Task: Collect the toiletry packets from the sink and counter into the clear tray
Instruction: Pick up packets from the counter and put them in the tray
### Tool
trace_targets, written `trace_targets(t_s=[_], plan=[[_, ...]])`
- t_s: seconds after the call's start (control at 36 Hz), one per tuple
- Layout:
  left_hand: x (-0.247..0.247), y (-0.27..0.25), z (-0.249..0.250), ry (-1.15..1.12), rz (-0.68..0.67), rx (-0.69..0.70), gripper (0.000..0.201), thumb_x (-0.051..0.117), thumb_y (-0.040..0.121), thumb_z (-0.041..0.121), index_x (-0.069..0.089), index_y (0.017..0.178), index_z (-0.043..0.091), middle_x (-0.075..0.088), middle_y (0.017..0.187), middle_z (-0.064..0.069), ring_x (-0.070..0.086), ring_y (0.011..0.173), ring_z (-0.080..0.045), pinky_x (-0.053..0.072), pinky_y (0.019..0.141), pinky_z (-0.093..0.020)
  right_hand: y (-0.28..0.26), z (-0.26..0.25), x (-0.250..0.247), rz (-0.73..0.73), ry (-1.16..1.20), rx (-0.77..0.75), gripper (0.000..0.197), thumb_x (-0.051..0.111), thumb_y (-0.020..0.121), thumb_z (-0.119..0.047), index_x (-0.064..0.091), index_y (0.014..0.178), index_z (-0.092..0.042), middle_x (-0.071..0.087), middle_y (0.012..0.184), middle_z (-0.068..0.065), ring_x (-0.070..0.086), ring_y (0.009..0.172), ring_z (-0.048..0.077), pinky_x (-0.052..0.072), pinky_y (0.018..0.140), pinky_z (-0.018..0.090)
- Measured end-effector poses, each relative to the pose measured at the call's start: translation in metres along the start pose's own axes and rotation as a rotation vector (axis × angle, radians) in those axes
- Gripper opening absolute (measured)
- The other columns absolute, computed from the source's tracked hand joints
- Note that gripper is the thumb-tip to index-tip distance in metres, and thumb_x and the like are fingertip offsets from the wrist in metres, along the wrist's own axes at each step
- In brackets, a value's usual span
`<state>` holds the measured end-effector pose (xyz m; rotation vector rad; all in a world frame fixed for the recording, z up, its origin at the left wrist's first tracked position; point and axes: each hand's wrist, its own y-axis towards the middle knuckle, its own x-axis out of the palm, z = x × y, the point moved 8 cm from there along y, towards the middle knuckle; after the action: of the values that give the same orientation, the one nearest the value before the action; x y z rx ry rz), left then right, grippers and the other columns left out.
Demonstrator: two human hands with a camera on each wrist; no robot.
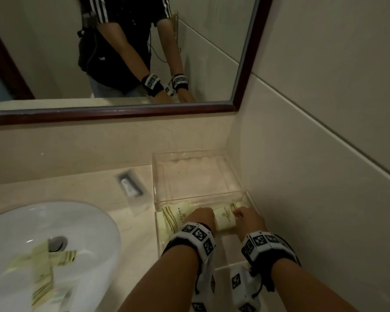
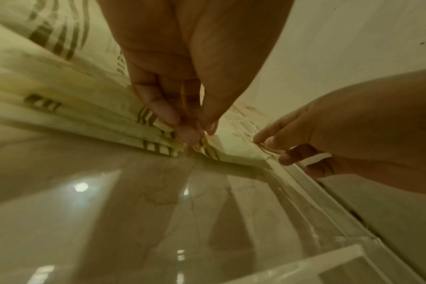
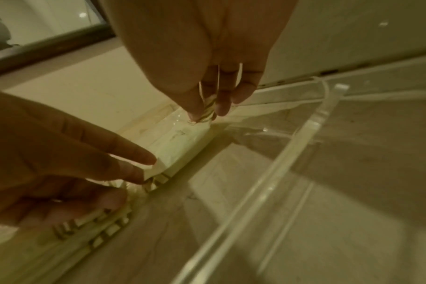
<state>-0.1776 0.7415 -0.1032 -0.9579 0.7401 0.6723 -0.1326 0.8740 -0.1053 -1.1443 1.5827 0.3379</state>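
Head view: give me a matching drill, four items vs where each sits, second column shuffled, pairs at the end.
Items:
1. striped packets
2. clear-wrapped item
3. cream packet
4. left hand

Places:
A. on the counter left of the clear tray
B. in the sink basin by the drain
C. inside the tray, fingers on the packets there
D. in the tray, its end pinched by the right hand

Pairs: 1-B, 2-A, 3-D, 4-C

Clear, glossy plastic tray [image 1: 198,194] sits on a polished, veined stone counter [image 1: 131,235]. Pale, crinkled paper-like packets [image 1: 178,216] carry metallic-looking stripes. The sink [image 1: 95,226] is glossy white ceramic; the mirror [image 1: 245,70] has a dark, smooth wood-look frame.
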Motion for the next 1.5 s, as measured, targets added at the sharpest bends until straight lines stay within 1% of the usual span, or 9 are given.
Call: trace_targets(t_s=[0.14,0.25,0.33,0.44,0.75,0.94,1.06,1.28,1.5], plan=[[-0.002,0.001,0.002,0.005,-0.051,0.006,0.038,0.048,0.095,0.009,0.054,0.132,0.008,0.054,0.138,-0.011,0.053,0.127,-0.026,0.044,0.105,-0.033,0.0,-0.002,0.006,0.016,-0.036,-0.019,0.025,0.044,0.087,-0.008,0.068,0.083,-0.014,0.06,0.109,0.011,0.06,0.108,0.028,0.038,0.072,0.022],[-0.009,0.001,0.001,-0.032,-0.063,0.007,0.039,0.044,0.096,0.005,0.051,0.135,0.005,0.048,0.143,-0.013,0.048,0.131,-0.025,0.039,0.108,-0.031,-0.005,-0.005,0.006,0.047,-0.009,-0.013,0.032,0.048,0.09,-0.011,0.065,0.118,-0.012,0.049,0.134,0.013,0.053,0.117,0.027,0.042,0.09,0.022],[-0.018,-0.003,0.002,-0.033,-0.02,0.03,0.039,0.044,0.097,0.005,0.051,0.135,0.005,0.048,0.143,-0.011,0.047,0.132,-0.024,0.037,0.108,-0.028,-0.011,-0.007,-0.006,0.1,0.032,-0.026,0.038,0.053,0.09,-0.003,0.053,0.128,-0.001,0.047,0.135,0.017,0.052,0.118,0.03,0.037,0.081,0.011],[-0.034,-0.014,-0.002,-0.094,0.035,0.023,0.039,0.044,0.097,0.012,0.049,0.136,0.012,0.046,0.144,-0.008,0.046,0.132,-0.023,0.038,0.108,-0.029,-0.023,-0.025,-0.023,0.073,0.049,-0.061,0.034,0.052,0.092,-0.008,0.06,0.125,-0.008,0.043,0.141,0.012,0.052,0.122,0.024,0.037,0.101,0.02],[-0.111,-0.07,-0.034,-0.047,0.12,-0.043,0.033,0.039,0.098,0.014,0.065,0.113,0.0,0.065,0.122,-0.017,0.061,0.113,-0.031,0.049,0.095,-0.037,-0.074,-0.123,-0.07,0.05,-0.024,-0.156,0.03,0.043,0.093,-0.02,0.07,0.095,-0.008,0.071,0.101,0.012,0.066,0.091,0.028,0.051,0.074,0.028],[-0.152,-0.129,-0.137,-0.147,0.205,-0.207,0.039,0.034,0.102,0.018,0.052,0.133,0.002,0.05,0.14,-0.015,0.047,0.13,-0.03,0.038,0.108,-0.037,-0.108,-0.208,-0.048,-0.03,-0.055,-0.331,0.024,0.052,0.09,-0.021,0.071,0.098,-0.008,0.072,0.104,0.012,0.066,0.096,0.029,0.054,0.082,0.032],[-0.17,-0.174,-0.197,-0.185,0.308,-0.26,0.035,0.039,0.098,0.015,0.065,0.111,-0.003,0.064,0.12,-0.018,0.061,0.111,-0.031,0.048,0.087,-0.033,-0.14,-0.267,-0.019,-0.082,-0.046,-0.432,0.03,0.05,0.09,-0.028,0.071,0.094,-0.006,0.072,0.101,0.015,0.067,0.095,0.033,0.055,0.084,0.037],[-0.186,-0.266,-0.346,-0.274,0.432,-0.468,0.029,0.043,0.094,0.019,0.067,0.093,0.004,0.068,0.109,-0.018,0.065,0.1,-0.03,0.044,0.073,-0.029,-0.217,-0.398,0.062,-0.2,-0.095,-0.65,0.02,0.051,0.087,-0.021,0.068,0.081,-0.012,0.073,0.089,0.009,0.068,0.083,0.028,0.056,0.076,0.034],[-0.187,-0.367,-0.505,-0.31,0.473,-0.711,0.035,0.043,0.096,0.019,0.063,0.121,0.005,0.063,0.125,-0.011,0.06,0.117,-0.026,0.048,0.095,-0.032,-0.301,-0.524,0.17,-0.33,-0.125,-0.785,0.024,0.051,0.088,-0.023,0.068,0.089,-0.005,0.072,0.09,0.015,0.068,0.081,0.03,0.056,0.075,0.038]])
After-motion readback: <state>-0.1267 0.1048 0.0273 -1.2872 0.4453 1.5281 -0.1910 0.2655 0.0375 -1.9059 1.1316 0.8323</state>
